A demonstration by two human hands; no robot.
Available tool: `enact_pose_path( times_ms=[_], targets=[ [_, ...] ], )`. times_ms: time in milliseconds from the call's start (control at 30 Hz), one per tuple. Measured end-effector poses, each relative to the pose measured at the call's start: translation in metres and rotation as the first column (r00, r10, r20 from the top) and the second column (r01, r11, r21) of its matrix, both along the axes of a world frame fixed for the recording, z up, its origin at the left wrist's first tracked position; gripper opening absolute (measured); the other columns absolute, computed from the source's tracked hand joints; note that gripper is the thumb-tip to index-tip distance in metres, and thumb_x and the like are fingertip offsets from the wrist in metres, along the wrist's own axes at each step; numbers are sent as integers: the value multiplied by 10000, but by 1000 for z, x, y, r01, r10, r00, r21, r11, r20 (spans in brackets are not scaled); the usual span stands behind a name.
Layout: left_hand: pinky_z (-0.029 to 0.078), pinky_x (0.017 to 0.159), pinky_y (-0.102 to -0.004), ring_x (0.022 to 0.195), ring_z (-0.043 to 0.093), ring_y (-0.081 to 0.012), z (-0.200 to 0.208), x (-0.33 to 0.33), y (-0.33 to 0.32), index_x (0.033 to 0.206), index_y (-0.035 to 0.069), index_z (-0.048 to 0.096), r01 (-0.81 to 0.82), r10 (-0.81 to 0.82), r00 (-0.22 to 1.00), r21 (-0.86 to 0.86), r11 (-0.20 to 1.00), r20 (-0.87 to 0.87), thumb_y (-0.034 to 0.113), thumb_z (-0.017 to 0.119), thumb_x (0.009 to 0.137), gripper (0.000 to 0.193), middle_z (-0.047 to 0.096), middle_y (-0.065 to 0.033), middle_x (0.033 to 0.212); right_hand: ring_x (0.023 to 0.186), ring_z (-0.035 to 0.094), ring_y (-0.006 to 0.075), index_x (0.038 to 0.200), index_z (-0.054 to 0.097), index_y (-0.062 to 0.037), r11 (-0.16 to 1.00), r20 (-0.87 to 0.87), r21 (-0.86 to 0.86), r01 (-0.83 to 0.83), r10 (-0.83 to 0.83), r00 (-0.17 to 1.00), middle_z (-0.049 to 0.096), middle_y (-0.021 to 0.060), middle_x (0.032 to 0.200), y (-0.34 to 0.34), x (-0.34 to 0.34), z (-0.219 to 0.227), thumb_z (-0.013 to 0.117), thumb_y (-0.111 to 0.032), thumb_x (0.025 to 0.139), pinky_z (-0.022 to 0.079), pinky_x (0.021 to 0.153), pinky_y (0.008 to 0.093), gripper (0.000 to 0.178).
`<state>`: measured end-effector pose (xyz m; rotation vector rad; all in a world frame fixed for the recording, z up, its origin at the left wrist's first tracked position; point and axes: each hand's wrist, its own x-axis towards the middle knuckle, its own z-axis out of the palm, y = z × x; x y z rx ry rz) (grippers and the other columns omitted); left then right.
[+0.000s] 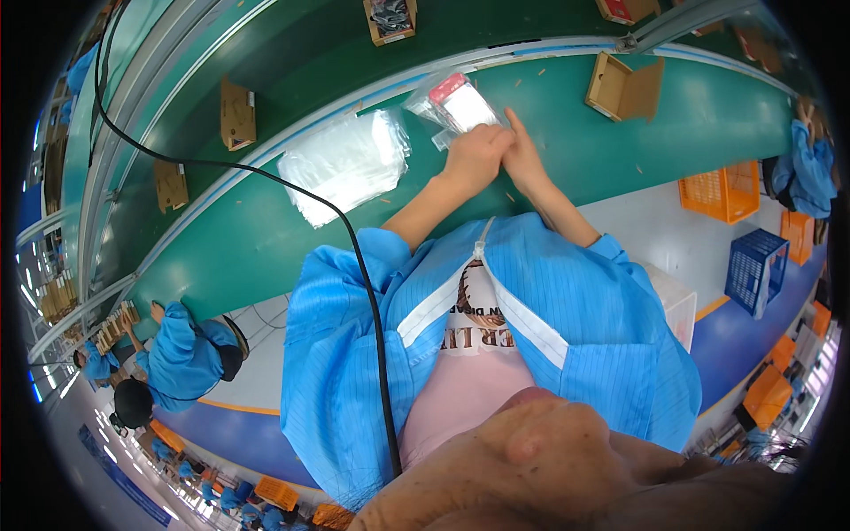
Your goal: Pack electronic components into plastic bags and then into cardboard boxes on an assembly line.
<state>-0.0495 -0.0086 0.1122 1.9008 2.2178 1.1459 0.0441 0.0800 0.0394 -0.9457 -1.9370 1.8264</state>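
A clear plastic bag (pixel 431 99) with a red-and-white flat item (pixel 467 108) lies over the green work surface in front of me. My left hand (pixel 479 157) is closed at the near end of this bag, its fingers curled over the edge. My right hand (pixel 522 157) meets it from the right, index finger stretched forward and the other fingers bent against the left hand. Whatever those bent fingers grip is hidden. To the left of my hands lies a pile of clear, flat plastic bags (pixel 345 166).
An open cardboard box (pixel 609 86) stands at the far right of the green bench (pixel 699 133). Other small boxes (pixel 237 115) sit on the raised strip beyond the metal rail. A black cable (pixel 341 217) hangs across the view. A person in blue (pixel 181 354) works at the left.
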Motion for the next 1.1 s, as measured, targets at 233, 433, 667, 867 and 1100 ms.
enact_pose_path(
  times_ms=[233, 433, 667, 867, 1100],
  targets=[
    [499, 688, -389, 838, 594, -300, -1, -8, -12, 935, 50, 601, -123, 120, 982, 18, 992, 144, 46, 563, 793, 148, 591, -114, 888, 675, 559, 115, 1000, 520, -28, 925, 163, -378, -28, 97, 982, 582, 51, 842, 10, -32, 16, 553, -120, 896, 508, 600, 255, 143],
    [456, 817, -437, 964, 549, -349, -78, -96, -13, 989, 32, 585, -641, 604, 708, -24, 767, 366, 128, 576, 848, 171, 578, -172, 1012, 701, 665, 243, 1077, 510, 32, 649, -97, -757, -75, 2, 995, 634, 159, 887, 24, -27, -2, 553, -188, 932, 567, 575, 269, 267],
    [449, 815, -427, 958, 521, -347, -85, -123, -2, 933, 35, 608, -451, 468, 881, -422, 786, -69, 147, 679, 749, 226, 560, -160, 959, 725, 665, 241, 1131, 508, 9, 376, -114, -924, -72, -91, 989, 640, 173, 938, 31, -20, -26, 549, -200, 935, 569, 600, 262, 290],
    [436, 774, -450, 925, 528, -359, -74, -118, -11, 884, 18, 569, -318, 341, 939, -287, 904, 33, 115, 608, 808, 130, 552, -179, 922, 1086, 557, 216, 1272, 464, -70, 698, -358, -703, -135, -183, 916, 583, 100, 1185, 47, -23, 4, 580, -272, 917, 435, 933, 380, 425],
    [451, 658, -307, 712, 559, -207, 38, -98, -20, 879, 26, 537, 46, 37, 870, -155, 987, 491, 102, 529, 885, 77, 561, -99, 793, 1107, 539, 221, 1305, 428, 6, 625, -604, -662, -414, -118, 788, 541, 112, 1248, 68, -66, 39, 582, -227, 905, 408, 988, 372, 488]
  ],
)
